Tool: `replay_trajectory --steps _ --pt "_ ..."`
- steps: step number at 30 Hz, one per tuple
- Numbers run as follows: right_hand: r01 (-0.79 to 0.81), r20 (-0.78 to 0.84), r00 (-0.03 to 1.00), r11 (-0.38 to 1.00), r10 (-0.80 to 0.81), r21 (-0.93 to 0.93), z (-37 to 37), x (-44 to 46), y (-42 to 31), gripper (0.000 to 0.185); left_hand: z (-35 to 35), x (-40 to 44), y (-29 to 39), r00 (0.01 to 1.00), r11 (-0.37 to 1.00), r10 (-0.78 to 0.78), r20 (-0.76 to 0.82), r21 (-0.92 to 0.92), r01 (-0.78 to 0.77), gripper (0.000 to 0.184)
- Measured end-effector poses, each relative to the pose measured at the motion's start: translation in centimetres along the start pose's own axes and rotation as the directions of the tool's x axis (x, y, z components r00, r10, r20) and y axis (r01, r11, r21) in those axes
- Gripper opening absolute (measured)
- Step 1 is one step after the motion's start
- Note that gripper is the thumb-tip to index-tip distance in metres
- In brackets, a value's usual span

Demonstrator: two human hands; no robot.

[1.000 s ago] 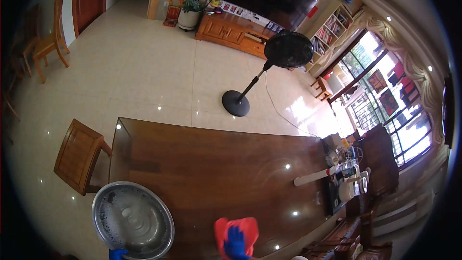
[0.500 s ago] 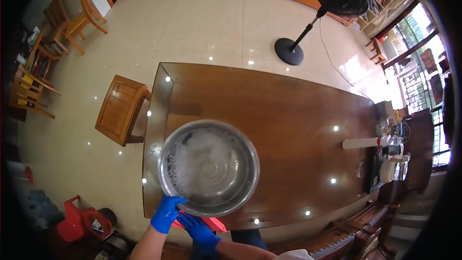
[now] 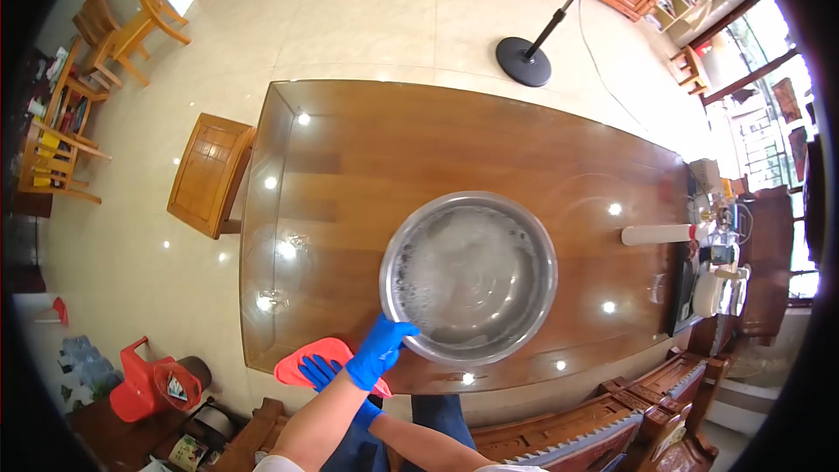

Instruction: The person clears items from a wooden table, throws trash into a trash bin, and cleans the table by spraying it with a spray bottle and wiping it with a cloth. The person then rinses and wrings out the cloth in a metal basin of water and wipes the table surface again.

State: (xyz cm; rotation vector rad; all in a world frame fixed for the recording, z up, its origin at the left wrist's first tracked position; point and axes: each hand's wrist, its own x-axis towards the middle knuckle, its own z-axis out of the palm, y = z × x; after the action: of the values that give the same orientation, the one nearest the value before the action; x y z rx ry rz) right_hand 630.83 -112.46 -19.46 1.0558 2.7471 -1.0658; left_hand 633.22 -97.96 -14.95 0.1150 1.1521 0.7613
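A round metal basin (image 3: 531,297) of cloudy water sits on the wooden surface (image 3: 332,253), a little below and right of the frame's centre; being round, it has no long axis. The left hand (image 3: 378,356), gloved in blue, grips its lower-left rim and is the nearer one. The right hand (image 3: 323,373) lies on a red cloth (image 3: 328,349) at the surface's lower-left edge, fingers extended, palm hidden by the left forearm crossing over it. The basin is thus up and right of both hands. A white tube (image 3: 655,234) lies farther right, near clustered containers (image 3: 718,288); a stool (image 3: 208,177) stands at left.
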Motion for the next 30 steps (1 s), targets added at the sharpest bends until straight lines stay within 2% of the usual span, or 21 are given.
replay_trajectory --steps 2,3,4,5,8,9,10,12,15,18,20,22,24,25,26,27,28,30 --pt "0.034 0.129 0.991 0.99 -0.015 -0.14 -3.7 0.4 0.0 0.063 1.6 0.5 -0.9 0.996 0.996 0.089 0.013 0.0 -0.089 0.049" --pt "0.049 0.151 0.988 0.985 -0.023 -0.167 -4.4 0.5 -0.1 0.064 1.9 0.8 -1.2 0.998 0.998 0.061 0.032 0.023 -0.062 0.051" --pt "0.04 0.021 0.999 0.992 -0.038 -0.116 -1.5 0.6 0.2 0.065 2.2 1.0 -1.4 0.998 0.998 0.031 0.052 0.047 -0.034 0.053" --pt "0.039 -0.081 0.996 0.999 -0.038 0.023 -0.8 0.6 0.2 0.07 2.8 1.2 -1.6 0.997 0.998 0.036 0.062 0.055 -0.04 0.056" --pt "0.041 -0.069 0.997 0.997 -0.036 0.068 -0.1 0.4 0.2 0.072 4.1 1.6 -2.0 0.997 0.996 0.007 0.072 0.084 -0.013 0.057" --pt "0.039 -0.066 0.997 0.996 -0.033 0.082 -0.3 0.4 0.1 0.072 4.1 1.9 -2.2 0.995 0.994 -0.051 0.081 0.1 0.043 0.059" --pt "0.053 -0.111 0.993 0.978 -0.031 0.204 -0.1 0.5 0.1 0.074 4.1 1.9 -2.3 0.995 0.994 -0.056 0.081 0.102 0.048 0.059" --pt "0.07 -0.154 0.988 0.944 -0.021 0.324 0.0 0.4 0.3 0.076 4.8 2.2 -2.6 0.994 0.998 -0.031 0.102 0.054 0.026 0.064" --pt "0.065 -0.16 0.987 0.945 -0.014 0.319 1.2 0.6 0.0 0.072 5.0 2.6 -3.5 0.99 0.999 0.046 0.137 0.007 -0.047 0.055" --pt "0.059 -0.175 0.985 0.907 0.016 0.416 2.0 0.8 -0.2 0.065 5.5 2.3 -3.3 0.993 1.0 0.022 0.114 0.01 -0.023 0.056" --pt "-0.003 -0.155 0.987 0.951 0.053 0.309 2.2 0.8 -0.1 0.059 5.4 2.7 -4.1 0.996 0.998 0.031 0.081 0.053 -0.035 0.057" --pt "-0.053 -0.16 0.984 0.981 0.084 0.189 1.8 0.2 0.8 0.06 5.5 2.9 -3.7 0.99 0.998 0.003 0.143 0.066 -0.013 0.084" --pt "-0.183 -0.204 0.959 0.979 0.197 0.086 1.3 -0.5 2.3 0.061 5.6 2.6 -3.5 0.984 0.991 0.04 0.172 0.116 -0.061 0.089" --pt "-0.294 -0.245 0.925 0.955 0.292 0.029 0.7 -0.8 3.2 0.061 5.3 2.7 -4.4 0.975 0.984 0.135 0.175 0.092 -0.152 0.094" --pt "-0.423 -0.299 0.867 0.906 0.398 -0.022 -0.1 -0.7 4.5 0.062 6.0 0.7 -1.5 0.979 0.996 0.086 0.183 -0.008 -0.086 0.097" --pt "-0.568 -0.359 0.781 0.82 0.51 -0.071 -1.1 -0.1 6.0 0.063 6.0 -2.0 1.3 0.997 0.78 0.043 0.071 0.621 -0.077 0.096" --pt "-0.7 -0.432 0.671 0.707 0.602 -0.102 -2.4 1.1 7.6 0.064 4.3 -3.3 1.6 0.976 0.756 0.205 0.077 0.62 -0.208 0.087" --pt "-0.871 -0.559 0.455 0.479 0.694 -0.114 -6.3 5.1 11.3 0.066 0.8 -5.8 2.3 0.854 0.624 0.513 0.084 0.648 -0.438 0.069"
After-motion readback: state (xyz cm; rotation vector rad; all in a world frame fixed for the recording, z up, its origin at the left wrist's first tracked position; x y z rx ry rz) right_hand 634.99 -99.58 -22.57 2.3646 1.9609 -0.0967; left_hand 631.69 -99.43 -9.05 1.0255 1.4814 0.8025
